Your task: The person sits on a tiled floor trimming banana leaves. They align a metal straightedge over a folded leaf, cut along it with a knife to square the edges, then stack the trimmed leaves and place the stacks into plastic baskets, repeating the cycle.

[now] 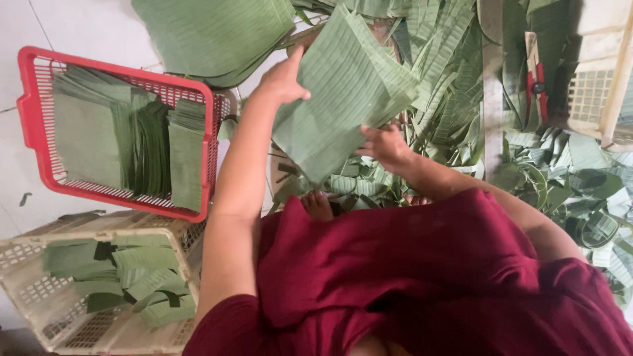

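Left grip: the left hand [283, 80] holds the upper left edge of a leaf stack [343, 92], thumb over the top sheet, fingers hidden behind it.
Right grip: the right hand [386, 146] pinches the stack's lower right edge; fingers are partly hidden, but they are closed on the sheets.
Stack: a sheaf of cut green leaf sheets, held tilted in the air between both hands, above the lap and clear of the floor.
Step, as I judge it: squaring or checking the sheaf while it is held up.
Next move calls for: both hands keeping the edges aligned so no sheet slips out.
Left side: a red basket [26, 109] with sorted leaf pieces standing on edge; below it a cream basket [26, 290] with smaller folded pieces.
Right side: a scrap pile [560, 178] of trimmed leaf strips on the floor.
Below: red garment [422, 277] over the lap.
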`<state>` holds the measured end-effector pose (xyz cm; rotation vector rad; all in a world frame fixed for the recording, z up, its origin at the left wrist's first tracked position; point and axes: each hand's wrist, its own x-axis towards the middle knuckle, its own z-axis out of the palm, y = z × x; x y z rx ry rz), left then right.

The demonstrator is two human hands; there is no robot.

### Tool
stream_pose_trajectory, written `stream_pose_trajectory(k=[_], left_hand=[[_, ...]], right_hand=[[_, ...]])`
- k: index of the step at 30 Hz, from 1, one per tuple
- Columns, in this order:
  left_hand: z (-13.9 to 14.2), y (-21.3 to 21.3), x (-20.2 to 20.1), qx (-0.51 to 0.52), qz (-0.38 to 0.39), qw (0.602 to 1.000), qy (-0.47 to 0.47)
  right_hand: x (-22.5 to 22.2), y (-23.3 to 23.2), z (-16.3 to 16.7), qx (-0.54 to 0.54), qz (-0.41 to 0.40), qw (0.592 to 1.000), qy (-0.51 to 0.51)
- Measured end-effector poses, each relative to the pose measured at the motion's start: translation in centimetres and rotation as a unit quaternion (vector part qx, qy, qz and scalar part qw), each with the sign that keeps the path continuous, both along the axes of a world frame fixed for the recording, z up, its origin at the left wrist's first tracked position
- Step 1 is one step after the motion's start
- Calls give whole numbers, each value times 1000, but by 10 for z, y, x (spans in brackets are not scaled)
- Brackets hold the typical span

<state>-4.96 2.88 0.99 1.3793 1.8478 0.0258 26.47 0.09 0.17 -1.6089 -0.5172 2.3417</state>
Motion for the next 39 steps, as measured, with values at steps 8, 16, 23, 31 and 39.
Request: stream_pose_trajectory(k=[8, 16, 23, 31, 39], left_hand=[[-11, 37, 24, 144, -28, 989, -7], [-17, 42, 50, 156, -109, 980, 56], [33, 10, 69, 318, 64, 946, -15], [20, -76, 138, 266, -19, 960, 90], [-11, -77, 139, 177, -42, 979, 92]], right_hand=[[4, 0, 7, -46, 79, 994, 67], [4, -26, 12, -42, 57, 990, 121], [9, -23, 25, -61, 50, 987, 140], [31, -16, 18, -8, 215, 969, 120], [122, 43, 21, 536, 292, 751, -252]])
